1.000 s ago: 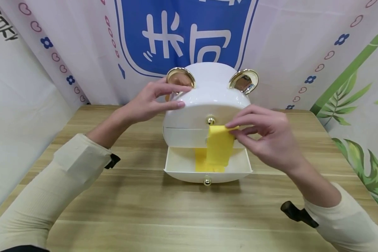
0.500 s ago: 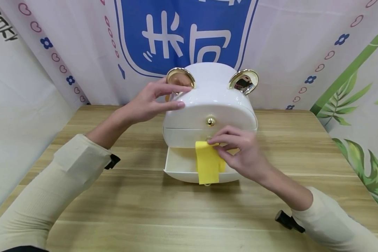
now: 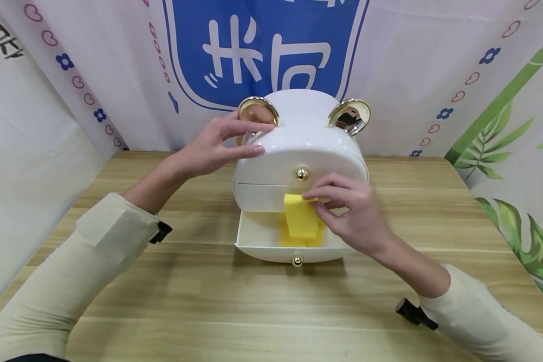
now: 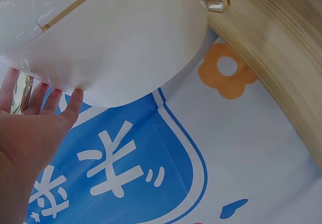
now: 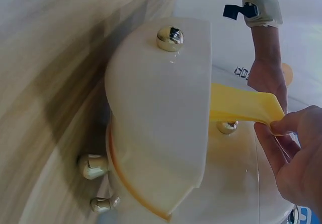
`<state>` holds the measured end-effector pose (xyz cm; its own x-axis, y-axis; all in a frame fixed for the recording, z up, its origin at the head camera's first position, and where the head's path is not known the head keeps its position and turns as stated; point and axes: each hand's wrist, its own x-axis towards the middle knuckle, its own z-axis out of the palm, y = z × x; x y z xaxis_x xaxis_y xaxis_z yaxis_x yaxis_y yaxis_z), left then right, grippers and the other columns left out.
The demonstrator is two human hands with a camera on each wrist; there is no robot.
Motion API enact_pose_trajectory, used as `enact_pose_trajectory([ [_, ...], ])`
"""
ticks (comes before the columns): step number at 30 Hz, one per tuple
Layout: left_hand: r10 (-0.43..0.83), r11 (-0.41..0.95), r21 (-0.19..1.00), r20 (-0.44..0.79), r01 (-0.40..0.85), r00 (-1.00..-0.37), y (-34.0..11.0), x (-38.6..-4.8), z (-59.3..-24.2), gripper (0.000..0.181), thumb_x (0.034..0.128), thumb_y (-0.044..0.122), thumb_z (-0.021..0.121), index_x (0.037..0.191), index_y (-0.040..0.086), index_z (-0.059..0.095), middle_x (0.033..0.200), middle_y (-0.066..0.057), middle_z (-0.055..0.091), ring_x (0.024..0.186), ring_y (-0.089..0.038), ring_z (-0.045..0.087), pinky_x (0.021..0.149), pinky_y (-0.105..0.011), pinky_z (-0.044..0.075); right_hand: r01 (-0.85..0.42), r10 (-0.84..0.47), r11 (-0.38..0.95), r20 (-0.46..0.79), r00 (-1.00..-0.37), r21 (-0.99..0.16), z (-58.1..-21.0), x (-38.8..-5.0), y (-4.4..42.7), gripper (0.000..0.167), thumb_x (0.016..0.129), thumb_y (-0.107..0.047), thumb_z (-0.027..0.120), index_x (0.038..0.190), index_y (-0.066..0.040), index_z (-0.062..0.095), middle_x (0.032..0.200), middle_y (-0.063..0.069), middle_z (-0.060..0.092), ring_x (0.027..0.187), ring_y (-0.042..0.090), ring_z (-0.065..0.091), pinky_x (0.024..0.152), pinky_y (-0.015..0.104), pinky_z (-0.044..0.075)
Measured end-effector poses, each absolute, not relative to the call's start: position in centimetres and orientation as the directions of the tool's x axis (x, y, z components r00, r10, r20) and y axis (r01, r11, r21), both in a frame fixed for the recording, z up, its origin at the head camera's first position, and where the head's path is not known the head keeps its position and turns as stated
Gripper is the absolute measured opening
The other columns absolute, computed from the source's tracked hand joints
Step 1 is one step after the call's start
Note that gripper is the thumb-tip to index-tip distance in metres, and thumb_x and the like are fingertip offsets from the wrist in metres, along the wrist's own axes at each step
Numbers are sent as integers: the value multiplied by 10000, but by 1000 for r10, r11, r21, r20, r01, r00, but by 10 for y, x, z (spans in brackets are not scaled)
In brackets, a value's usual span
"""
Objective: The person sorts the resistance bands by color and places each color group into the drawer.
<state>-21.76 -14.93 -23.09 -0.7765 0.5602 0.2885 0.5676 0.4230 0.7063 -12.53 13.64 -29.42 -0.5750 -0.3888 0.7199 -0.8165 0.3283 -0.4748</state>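
Observation:
A white storage box (image 3: 300, 120) with gold ears stands on the table, its lower drawer (image 3: 259, 231) pulled out. My right hand (image 3: 350, 211) pinches the top edge of a yellow cloth strip (image 3: 300, 218), which hangs folded over above that drawer. In the right wrist view the cloth (image 5: 244, 103) runs from the fingertips to behind the drawer front (image 5: 161, 108). Another yellow piece (image 3: 315, 240) lies in the drawer, partly covered. My left hand (image 3: 217, 143) rests on the box's upper left, by the left ear (image 3: 259, 111); its fingers (image 4: 74, 103) touch the white shell, extended.
The upper drawer, with a gold knob (image 3: 302, 174), is closed. Another gold knob (image 3: 297, 261) sits on the open drawer's front. Wooden table (image 3: 199, 301) surrounds the box. Behind it hangs a printed curtain (image 3: 402, 65) with a blue emblem.
My right hand moved left and down with the yellow cloth, over the drawer front, then rose slightly, so the cloth's lower end is back above the drawer. My left hand stayed in place.

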Motion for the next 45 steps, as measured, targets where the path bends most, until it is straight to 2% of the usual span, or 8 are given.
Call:
enact_pose_trajectory([
  [8,563,415,707,294,572,-773,-150,-218,-232,445,946,154,744,1386,131,678,1385,-104,591,1239,-247,459,951,-443,480,-827,-411,317,719,-561,-465,-307,-123,135,306,741,240,765,928,-1,790,924,66,727,821,199,719,657,183,586],
  [16,563,407,713,296,571,-772,-151,-218,-232,451,941,143,743,1386,123,677,1392,-114,584,1252,-249,449,998,-521,451,-871,-535,452,722,-439,-194,-329,-125,137,285,725,155,809,931,-42,803,899,49,716,759,174,683,624,249,565],
  [25,565,409,715,290,567,-772,-151,-218,-232,455,939,153,745,1388,128,675,1405,-106,582,1269,-249,446,1016,-516,435,-806,-609,592,647,-459,-14,-338,-129,148,204,749,47,842,920,-54,796,879,61,670,709,207,678,537,311,561],
  [29,566,403,719,290,566,-772,-151,-218,-231,456,937,146,744,1387,120,675,1415,-111,577,1288,-255,440,1045,-546,430,-801,-591,593,631,-503,-83,-332,-124,155,202,749,61,825,884,-80,775,856,12,672,612,124,630,495,261,504],
  [33,567,402,722,287,563,-772,-151,-218,-231,454,940,137,738,1389,113,672,1430,-116,565,1313,-259,432,1068,-568,433,-827,-618,487,559,-553,-279,-324,-113,161,203,777,64,816,918,-80,787,824,-39,721,617,23,597,519,168,483],
  [38,566,400,726,284,559,-774,-151,-217,-231,450,947,142,737,1391,123,672,1420,-113,567,1301,-257,435,1048,-545,446,-775,-755,293,362,-547,-561,-325,-92,157,210,886,31,764,1082,-42,786,802,-31,739,580,-85,566,528,118,493],
  [41,565,398,725,289,562,-773,-151,-217,-231,447,948,133,738,1390,122,673,1402,-110,572,1279,-251,442,1020,-500,451,-692,-801,333,195,-566,-641,-332,-84,151,243,971,-7,691,1204,-50,746,783,-34,717,548,-115,555,537,124,502],
  [45,566,403,717,294,569,-770,-151,-217,-231,449,943,134,746,1386,123,676,1387,-106,581,1252,-247,450,990,-468,448,-637,-783,446,70,-618,-628,-345,-82,143,281,1017,-11,620,1288,-67,673,752,-39,684,555,-75,574,573,154,503],
])
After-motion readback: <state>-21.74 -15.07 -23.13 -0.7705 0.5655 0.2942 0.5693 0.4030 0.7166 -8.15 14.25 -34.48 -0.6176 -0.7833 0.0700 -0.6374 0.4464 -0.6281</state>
